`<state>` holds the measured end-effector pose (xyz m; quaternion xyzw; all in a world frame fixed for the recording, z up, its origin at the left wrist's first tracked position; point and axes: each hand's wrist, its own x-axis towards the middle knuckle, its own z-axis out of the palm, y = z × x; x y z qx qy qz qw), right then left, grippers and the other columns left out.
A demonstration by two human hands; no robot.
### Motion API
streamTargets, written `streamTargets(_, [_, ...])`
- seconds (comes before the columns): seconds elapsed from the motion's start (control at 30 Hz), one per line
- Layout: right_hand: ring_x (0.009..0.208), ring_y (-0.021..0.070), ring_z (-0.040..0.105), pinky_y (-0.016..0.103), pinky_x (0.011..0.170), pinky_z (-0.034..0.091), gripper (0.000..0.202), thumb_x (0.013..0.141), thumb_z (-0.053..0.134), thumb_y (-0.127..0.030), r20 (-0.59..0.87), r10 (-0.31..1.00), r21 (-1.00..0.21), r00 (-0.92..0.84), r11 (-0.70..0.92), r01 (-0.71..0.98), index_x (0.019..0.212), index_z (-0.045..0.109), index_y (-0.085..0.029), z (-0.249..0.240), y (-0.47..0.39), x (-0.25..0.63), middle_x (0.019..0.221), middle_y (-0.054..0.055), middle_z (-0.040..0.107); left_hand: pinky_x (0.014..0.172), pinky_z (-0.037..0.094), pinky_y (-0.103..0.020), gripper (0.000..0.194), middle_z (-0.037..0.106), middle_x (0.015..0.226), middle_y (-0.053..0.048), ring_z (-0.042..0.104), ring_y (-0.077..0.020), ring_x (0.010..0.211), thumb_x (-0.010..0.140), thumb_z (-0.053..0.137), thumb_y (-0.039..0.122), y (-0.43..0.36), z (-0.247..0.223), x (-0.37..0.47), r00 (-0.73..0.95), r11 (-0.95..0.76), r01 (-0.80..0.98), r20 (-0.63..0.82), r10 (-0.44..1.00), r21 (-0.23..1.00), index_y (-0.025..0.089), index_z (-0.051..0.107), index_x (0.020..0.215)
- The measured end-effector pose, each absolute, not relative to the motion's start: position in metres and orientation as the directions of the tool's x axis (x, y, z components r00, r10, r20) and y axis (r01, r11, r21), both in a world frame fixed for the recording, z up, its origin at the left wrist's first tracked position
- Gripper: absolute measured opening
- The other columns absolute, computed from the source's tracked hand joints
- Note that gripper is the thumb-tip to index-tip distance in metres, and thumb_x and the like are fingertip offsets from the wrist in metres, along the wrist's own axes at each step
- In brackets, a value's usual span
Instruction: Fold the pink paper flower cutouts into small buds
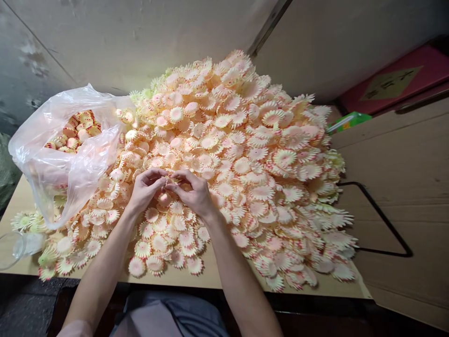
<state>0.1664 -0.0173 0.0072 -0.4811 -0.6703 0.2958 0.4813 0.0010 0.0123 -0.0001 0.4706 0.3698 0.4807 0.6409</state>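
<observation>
My left hand [148,186] and my right hand [193,191] meet fingertip to fingertip over the front of a big heap of pale flower-shaped pieces [242,165]. Both pinch, thumb against fingers. What lies between the fingertips is small and mostly hidden. Just below them shows a small pinkish round piece [164,197]; whether the fingers touch it I cannot tell. The heap's pieces are cream to pink with jagged, petal-like rims, many tipped in red. Smaller cupped pieces [83,126] fill a thin translucent plastic bag [75,164] to the left of my hands.
The heap covers most of the wooden table [210,276] and leans toward the wall [168,42]. A clear plastic cup [14,250] lies at the left edge. On the right stand a large cardboard box [396,187], a bent black metal rod [382,213] and a red box [407,75].
</observation>
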Motion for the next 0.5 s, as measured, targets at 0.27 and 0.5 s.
streamTargets(0.27, [0.076, 0.0174, 0.067, 0.030, 0.070, 0.055, 0.018, 0.091, 0.056, -0.038, 0.386, 0.907, -0.873, 0.167, 0.301, 0.384, 0.090, 0.063, -0.022, 0.005, -0.015, 0.159, 0.086, 0.005, 0.070, 0.060, 0.048, -0.020, 0.023, 0.068, 0.080, -0.001, 0.059, -0.0085, 0.065, 0.070, 0.080, 0.029, 0.012, 0.000, 0.005, 0.300, 0.137, -0.300, -0.043, 0.953, 0.944, 0.018, 0.070, 0.087])
streamTargets(0.5, [0.057, 0.0136, 0.064, 0.023, 0.048, 0.051, 0.027, 0.092, 0.051, -0.047, 0.257, 0.818, -0.966, 0.514, 0.222, 0.129, 0.096, 0.053, -0.020, 0.005, -0.008, 0.168, 0.077, 0.004, 0.066, 0.050, 0.043, -0.019, 0.023, 0.060, 0.064, 0.002, 0.051, -0.0056, 0.051, 0.069, 0.081, 0.030, 0.011, 0.000, 0.002, 0.323, 0.131, -0.323, -0.021, 0.946, 0.937, 0.017, 0.069, 0.083])
